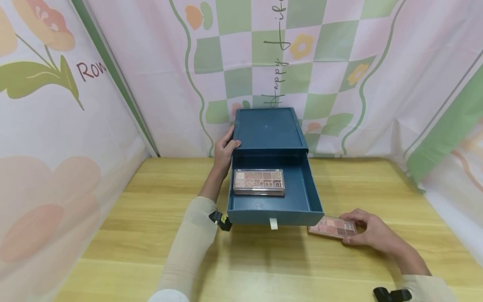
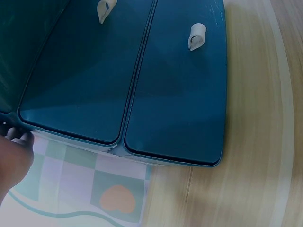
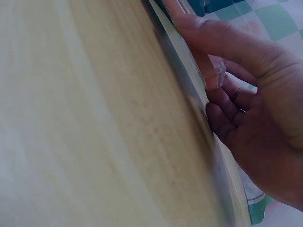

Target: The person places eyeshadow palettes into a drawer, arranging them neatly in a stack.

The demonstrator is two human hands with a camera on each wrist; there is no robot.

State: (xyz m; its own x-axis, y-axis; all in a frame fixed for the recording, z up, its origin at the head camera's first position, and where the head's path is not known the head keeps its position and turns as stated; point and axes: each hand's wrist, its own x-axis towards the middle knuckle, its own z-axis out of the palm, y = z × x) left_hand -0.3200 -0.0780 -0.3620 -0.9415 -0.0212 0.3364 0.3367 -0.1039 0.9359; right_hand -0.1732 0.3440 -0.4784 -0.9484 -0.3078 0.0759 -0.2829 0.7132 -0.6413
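Observation:
A dark blue drawer box (image 1: pixel 268 128) stands on the table, its top drawer (image 1: pixel 275 218) pulled out. Inside that drawer, at the left, lies an eyeshadow palette (image 1: pixel 258 182) with a clear lid and lettering. My left hand (image 1: pixel 224 152) rests against the box's upper left side, thumb at the edge. At the drawer's front right, my right hand (image 1: pixel 371 233) pinches a second eyeshadow palette (image 1: pixel 330 227) by its right end, thumb on the near side. The right wrist view shows the thumb and fingers around this palette's end (image 3: pixel 215 75).
Two closed drawer fronts (image 2: pixel 175 94) with white pull tabs (image 2: pixel 197 37) show below in the left wrist view. A white tab (image 1: pixel 273 223) hangs from the pulled-out drawer. Patterned curtains (image 1: pixel 170 105) rise behind and beside the wooden table (image 1: pixel 151 201).

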